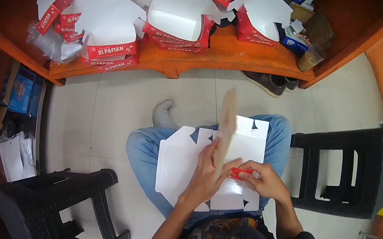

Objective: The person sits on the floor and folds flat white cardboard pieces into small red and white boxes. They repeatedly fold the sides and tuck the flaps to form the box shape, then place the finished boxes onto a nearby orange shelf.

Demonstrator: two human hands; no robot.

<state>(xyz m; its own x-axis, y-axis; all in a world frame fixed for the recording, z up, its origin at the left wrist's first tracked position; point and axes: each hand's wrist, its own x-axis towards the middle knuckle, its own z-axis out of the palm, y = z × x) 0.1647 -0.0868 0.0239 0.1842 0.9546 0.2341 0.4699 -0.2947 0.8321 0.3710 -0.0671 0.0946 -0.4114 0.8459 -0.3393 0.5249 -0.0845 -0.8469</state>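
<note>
A flat, unfolded white box blank (181, 164) with cut flaps lies across my lap, over my jeans. My left hand (205, 170) is closed on a brown cardboard piece (227, 131), which stands tilted above the blank, nearly edge-on and slightly blurred. My right hand (265, 180) pinches a small red thing (241, 171) beside the lower end of the cardboard. Whether that red part is a tool or a flap of the board, I cannot tell. A bit of red also shows by my left fingers.
Ahead, an orange wooden shelf (183, 67) bears several stacked red boxes with white insides (179, 15). Black plastic stools flank me, one left (56, 218) and one right (352, 168). Dark shoes (266, 81) rest under the shelf. A clear plastic bag (55, 46) lies at its left.
</note>
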